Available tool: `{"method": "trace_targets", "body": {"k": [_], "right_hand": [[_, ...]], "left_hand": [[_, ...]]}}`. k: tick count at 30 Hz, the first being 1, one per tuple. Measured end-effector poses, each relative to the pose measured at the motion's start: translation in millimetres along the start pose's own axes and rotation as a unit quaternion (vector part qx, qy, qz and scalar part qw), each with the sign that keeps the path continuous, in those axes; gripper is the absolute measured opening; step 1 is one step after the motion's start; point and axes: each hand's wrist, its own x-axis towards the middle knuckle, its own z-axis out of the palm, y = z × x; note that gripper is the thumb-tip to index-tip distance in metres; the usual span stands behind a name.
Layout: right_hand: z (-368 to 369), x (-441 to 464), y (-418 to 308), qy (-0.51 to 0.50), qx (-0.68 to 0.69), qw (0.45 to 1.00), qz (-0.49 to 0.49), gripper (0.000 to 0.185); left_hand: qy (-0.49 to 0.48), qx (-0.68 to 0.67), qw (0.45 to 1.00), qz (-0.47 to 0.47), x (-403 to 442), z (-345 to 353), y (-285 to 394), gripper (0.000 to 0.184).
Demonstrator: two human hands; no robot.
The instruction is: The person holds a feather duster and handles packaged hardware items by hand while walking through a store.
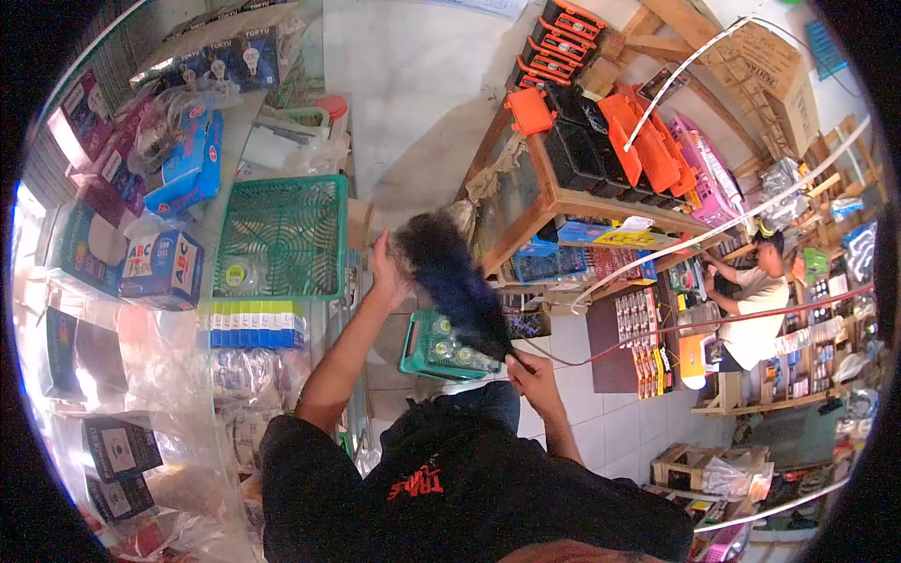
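Observation:
My right hand [533,377] is closed round the narrow lower end of a dark feather duster [450,272]. The duster's bushy top tilts up and to the left. Beside that top, my left hand [387,263] is raised with its fingers apart, near or against the bristles; contact is not clear. Below the duster, a green basket [410,352] holds several clear containers with yellowish-green labels. On the glass counter to the left lies another green basket [324,253] with one or two round clear items in its corner.
Boxed goods [160,267] and a row of blue-white boxes [258,324] line the left counter. Orange and black bins [638,141] stand on a wooden-framed case [601,204] at upper right. A person [758,300] stands by shelves at the right. White cables cross the right side.

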Motion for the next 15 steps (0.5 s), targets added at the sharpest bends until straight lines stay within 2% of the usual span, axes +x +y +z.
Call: {"method": "trace_targets", "body": {"k": [2,5,6,9,10,11,13,15], "right_hand": [[-2.7,-3.5,-7.9,-0.01,0.008,1.0,0.014,0.027],[-9.1,-4.4,-14.5,-0.047,-0.033,0.998,0.021,0.027],[-8.3,-3.6,-12.7,-0.033,-0.013,0.999,0.023,0.027],[-6.9,-3.4,-6.4,-0.013,0.02,0.999,0.029,0.027],[-7.6,-3.5,-6.8,-0.024,0.014,0.999,0.032,0.027],[-7.8,-3.1,-6.9,-0.035,0.009,0.999,0.034,0.026],[-4.5,-1.9,-5.9,-0.015,-0.005,1.0,0.005,0.026],[-3.1,-2.5,-5.5,-0.012,-0.01,1.0,0.003,0.026]], "left_hand": [[0.033,0.034,0.999,0.0,-11.5,12.0,4.5,0.076],[-0.089,-0.097,0.988,-0.081,1.5,-7.4,4.4,0.08],[-0.056,-0.054,0.997,-0.018,2.8,-1.2,6.4,0.083],[0.011,-0.018,1.0,-0.007,-10.7,16.3,3.6,0.078],[-0.001,0.003,1.0,-0.021,-12.7,14.6,5.6,0.078],[-0.02,0.006,0.999,0.034,-4.3,9.2,3.2,0.079],[-0.108,-0.095,0.988,-0.049,-1.5,4.4,9.1,0.078],[0.029,0.009,0.999,0.024,-18.6,31.1,7.3,0.069]]}}
